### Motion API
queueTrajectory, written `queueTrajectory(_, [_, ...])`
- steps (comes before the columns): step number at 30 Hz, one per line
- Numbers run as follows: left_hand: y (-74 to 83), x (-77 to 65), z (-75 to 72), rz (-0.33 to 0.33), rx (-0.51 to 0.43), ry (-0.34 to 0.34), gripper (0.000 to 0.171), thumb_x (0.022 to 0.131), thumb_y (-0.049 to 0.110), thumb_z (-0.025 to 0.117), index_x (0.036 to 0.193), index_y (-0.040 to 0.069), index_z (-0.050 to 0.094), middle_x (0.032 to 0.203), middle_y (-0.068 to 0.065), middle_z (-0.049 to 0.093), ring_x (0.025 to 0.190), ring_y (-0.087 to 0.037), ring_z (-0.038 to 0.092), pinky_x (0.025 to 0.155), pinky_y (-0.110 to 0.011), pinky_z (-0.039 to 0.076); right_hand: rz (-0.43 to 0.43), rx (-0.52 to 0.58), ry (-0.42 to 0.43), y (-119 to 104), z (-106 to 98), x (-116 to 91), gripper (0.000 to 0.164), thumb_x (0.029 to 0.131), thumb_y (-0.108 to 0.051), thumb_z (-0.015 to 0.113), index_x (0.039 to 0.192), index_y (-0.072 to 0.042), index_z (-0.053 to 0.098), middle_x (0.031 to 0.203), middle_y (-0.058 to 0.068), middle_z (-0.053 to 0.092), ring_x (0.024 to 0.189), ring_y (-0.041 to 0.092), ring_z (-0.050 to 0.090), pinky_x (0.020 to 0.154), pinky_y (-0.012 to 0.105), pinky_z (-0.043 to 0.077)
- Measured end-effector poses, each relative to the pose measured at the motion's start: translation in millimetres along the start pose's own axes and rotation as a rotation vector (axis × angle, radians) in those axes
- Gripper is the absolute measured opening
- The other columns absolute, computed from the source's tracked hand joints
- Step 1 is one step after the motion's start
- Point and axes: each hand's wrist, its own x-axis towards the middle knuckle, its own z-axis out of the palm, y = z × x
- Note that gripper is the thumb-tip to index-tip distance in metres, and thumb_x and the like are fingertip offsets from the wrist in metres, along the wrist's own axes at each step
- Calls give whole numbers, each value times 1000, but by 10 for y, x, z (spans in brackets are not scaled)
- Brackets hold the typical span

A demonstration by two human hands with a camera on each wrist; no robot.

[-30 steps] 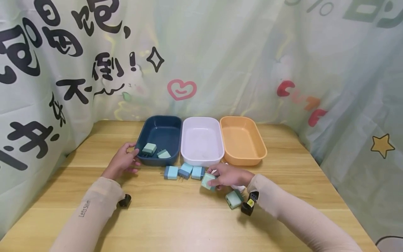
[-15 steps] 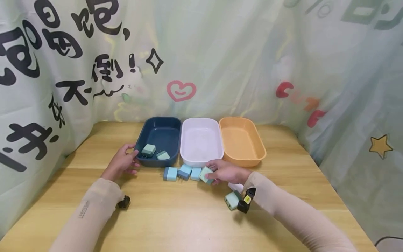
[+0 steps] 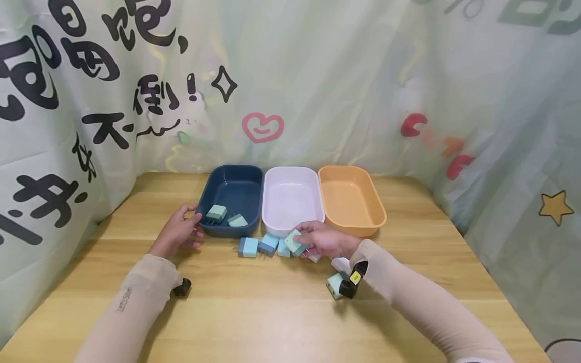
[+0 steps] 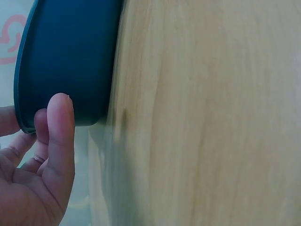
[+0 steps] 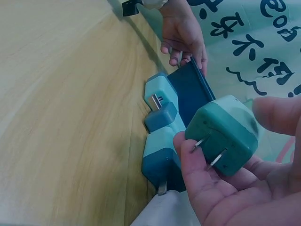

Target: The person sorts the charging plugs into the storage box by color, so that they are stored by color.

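Observation:
My right hand (image 3: 328,239) pinches a light-green charger plug (image 3: 295,243) between thumb and fingers, in front of the white tray (image 3: 293,199). In the right wrist view, the two metal prongs of this charger plug (image 5: 221,136) point toward the lower left. Behind it is a row of blue charger plugs (image 3: 248,247) along the trays' front. At the front left corner of the dark blue tray (image 3: 231,174), my left hand (image 3: 179,229) holds the rim, thumb (image 4: 61,127) against the outer wall. Two green charger plugs (image 3: 217,214) lie inside that tray.
An orange tray (image 3: 351,196) stands to the right of the white one, side by side. Another green charger plug (image 3: 335,286) and a white piece (image 3: 341,264) lie under my right wrist. A printed cloth (image 3: 345,91) hangs behind the wooden table (image 3: 254,322).
My right hand has moved a little left and away from me with the green charger plug, toward the white tray's front edge. My left hand stays on the dark blue tray.

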Motion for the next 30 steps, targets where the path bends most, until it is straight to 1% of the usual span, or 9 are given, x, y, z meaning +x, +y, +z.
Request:
queueTrajectory(3, [12, 6, 13, 2, -10, 2, 53, 106, 28, 38, 154, 14, 20, 104, -20, 54, 81, -26, 59, 66, -39, 58, 1, 27, 4, -33, -2, 14, 24, 99, -8, 48, 119, 5, 48, 91, 7, 62, 77, 16, 64, 75, 31, 54])
queueTrajectory(7, [12, 7, 10, -6, -8, 4, 52, 106, 27, 37, 154, 14, 20, 104, -21, 54, 81, -26, 59, 66, -39, 58, 5, 66, -15, -63, 7, 54, 26, 102, -12, 44, 120, 5, 48, 91, 6, 63, 78, 15, 64, 73, 30, 53])
queueTrajectory(10, [6, 12, 5, -3, -4, 1, 53, 107, 27, 36, 154, 14, 19, 105, -21, 54, 82, -27, 59, 66, -39, 58, -9, 91, -27, -85, 11, 86, 26, 103, -15, 41, 120, 4, 49, 92, 6, 63, 79, 15, 63, 74, 30, 52])
queueTrajectory(16, [-2, 27, 4, -5, 5, 8, 53, 107, 28, 36, 154, 14, 19, 105, -20, 54, 82, -27, 59, 66, -39, 58, -34, 122, -56, -141, 4, 159, 26, 105, -22, 37, 112, -5, 54, 93, 4, 64, 82, 15, 63, 81, 33, 51])
queueTrajectory(19, [-1, 28, 6, -4, 10, 11, 53, 107, 28, 37, 154, 14, 19, 104, -20, 54, 82, -27, 59, 66, -39, 58, -35, 120, -60, -182, 18, 192, 29, 105, -28, 37, 111, -6, 55, 93, 4, 65, 83, 16, 63, 81, 33, 51])
queueTrajectory(23, [-2, 26, 7, 0, 11, 13, 52, 106, 27, 37, 154, 14, 20, 104, -20, 53, 82, -27, 59, 65, -39, 58, -29, 119, -47, -246, 48, 239, 37, 104, -34, 37, 118, -3, 52, 93, 4, 65, 84, 17, 63, 79, 32, 52])
queueTrajectory(27, [2, 22, 10, 1, 10, 15, 52, 106, 27, 37, 154, 14, 19, 103, -20, 53, 81, -27, 59, 65, -39, 58, -12, 143, -40, -304, 70, 284, 48, 103, -37, 35, 129, 2, 46, 93, 5, 65, 85, 18, 63, 79, 31, 52])
queueTrajectory(30, [9, 18, 13, 0, 7, 12, 53, 106, 27, 37, 154, 14, 19, 103, -20, 53, 81, -26, 59, 65, -40, 58, -2, 169, -45, -341, 73, 313, 54, 103, -39, 35, 136, 3, 40, 95, 6, 64, 87, 19, 63, 82, 31, 52])
